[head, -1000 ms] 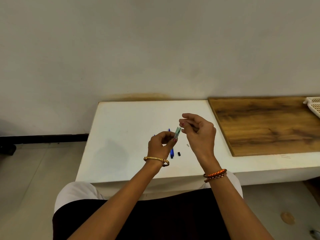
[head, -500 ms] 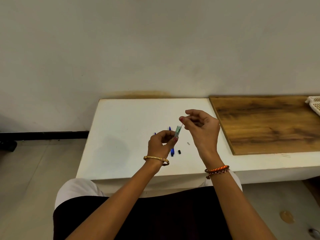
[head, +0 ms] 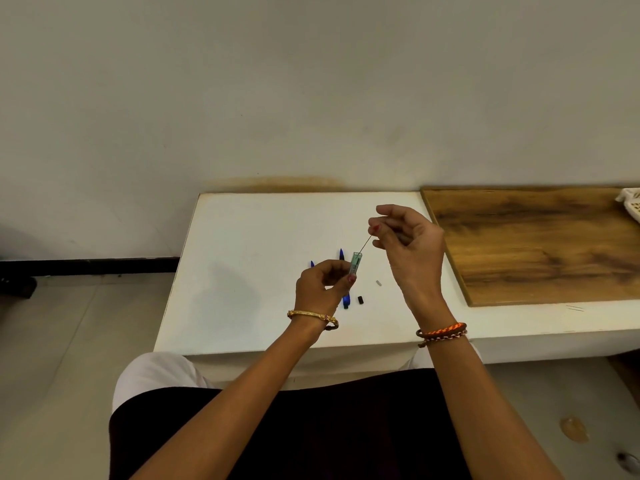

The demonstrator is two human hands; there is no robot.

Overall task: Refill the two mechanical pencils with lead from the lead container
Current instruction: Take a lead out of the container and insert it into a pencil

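Note:
My left hand (head: 322,284) holds a small clear green lead container (head: 355,263) upright above the white table (head: 242,271). My right hand (head: 407,242) pinches a thin lead stick (head: 365,244) whose lower end is at the container's open top. Two blue mechanical pencils lie on the table behind my left hand: of one (head: 342,254) the tip and lower end show, of the other (head: 312,264) only a tip. A small black cap (head: 361,300) and a tiny white piece (head: 378,283) lie on the table to the right.
A wooden board (head: 540,244) lies on the right part of the table, with a white basket (head: 630,204) at its far right edge. The wall stands close behind the table. Floor lies to the left.
My right hand has risen up and to the right from the container's mouth, drawing a lead stick out. My left hand has kept the container about still.

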